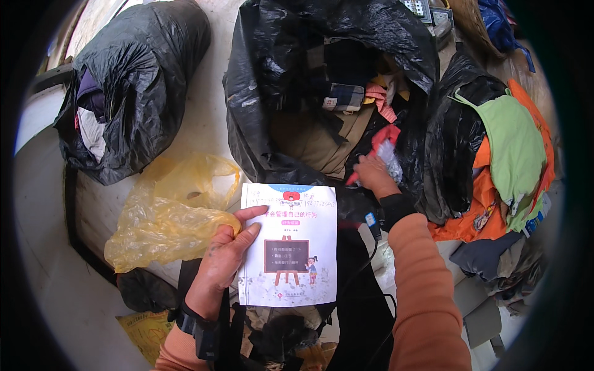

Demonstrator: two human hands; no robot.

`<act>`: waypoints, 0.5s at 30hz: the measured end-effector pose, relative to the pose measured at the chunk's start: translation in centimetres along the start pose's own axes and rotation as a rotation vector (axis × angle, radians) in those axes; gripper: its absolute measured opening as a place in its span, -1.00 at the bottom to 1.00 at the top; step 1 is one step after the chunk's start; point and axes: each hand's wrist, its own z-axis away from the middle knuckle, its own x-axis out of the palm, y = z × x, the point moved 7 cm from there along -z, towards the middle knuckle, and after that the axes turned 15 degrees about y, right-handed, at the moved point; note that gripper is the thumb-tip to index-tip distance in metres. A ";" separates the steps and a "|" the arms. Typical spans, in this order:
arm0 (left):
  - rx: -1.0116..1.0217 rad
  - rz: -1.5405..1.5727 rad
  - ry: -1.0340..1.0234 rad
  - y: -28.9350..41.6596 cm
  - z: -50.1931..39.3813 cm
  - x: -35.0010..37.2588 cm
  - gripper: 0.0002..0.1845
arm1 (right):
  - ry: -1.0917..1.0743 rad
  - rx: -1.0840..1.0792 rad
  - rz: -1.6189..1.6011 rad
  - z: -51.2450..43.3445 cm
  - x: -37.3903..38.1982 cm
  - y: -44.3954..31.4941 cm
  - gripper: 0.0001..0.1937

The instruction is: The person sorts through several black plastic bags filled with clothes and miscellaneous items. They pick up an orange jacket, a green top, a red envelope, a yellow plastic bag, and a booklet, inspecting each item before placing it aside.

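Note:
My left hand pinches the left edge of a white printed sheet or thin booklet, which bears a drawn blackboard, a figure and handwriting. The same hand holds a crumpled translucent yellow plastic bag that spreads out to its left. My right hand reaches to the near right side of a large open black plastic bag, at a red and clear plastic piece; its fingers are partly hidden, so its grip is unclear. Folded clothes, among them a plaid cloth and brown fabric, lie inside the black bag.
A full black bag lies at the upper left. On the right, green and orange cloth hang out beside another black bag. Dark clothes lie below them. A cable with a plug hangs near my right wrist.

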 end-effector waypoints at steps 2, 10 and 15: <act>-0.006 0.005 -0.004 0.0 0.0 0.1 -0.73 | -0.210 0.069 0.090 1.2 1.9 1.5 -0.74; -0.015 -0.010 -0.011 0.0 -0.2 0.1 -0.73 | -0.033 0.479 -0.700 -1.3 3.2 4.0 -0.58; -0.040 -0.017 -0.013 -0.2 -0.2 -0.1 -0.72 | 0.231 0.953 -1.264 -2.9 4.4 3.8 -0.46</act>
